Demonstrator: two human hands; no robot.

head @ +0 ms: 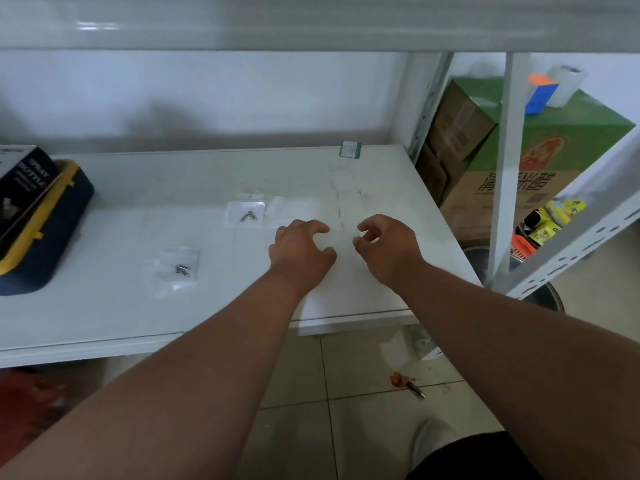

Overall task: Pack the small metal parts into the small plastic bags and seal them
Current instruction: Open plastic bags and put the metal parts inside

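Two small clear plastic bags lie on the white shelf board [104,306]. One bag [245,214] at the centre holds small metal parts [247,215]. Another bag [175,268], nearer and to the left, also holds metal parts [183,270]. More empty clear bags [275,205] lie just right of the centre bag. My left hand [301,249] and my right hand [389,249] hover side by side over the board, right of the bags. Both have curled fingers held apart, and I see nothing in either. The right thumb and forefinger tips are close together.
A dark blue and yellow case [41,233] with a black box [20,188] on it sits at the left end. A small green-edged card [350,149] lies at the back. Right of the shelf posts [509,168] stand cardboard boxes [540,157]. A tiled floor lies below.
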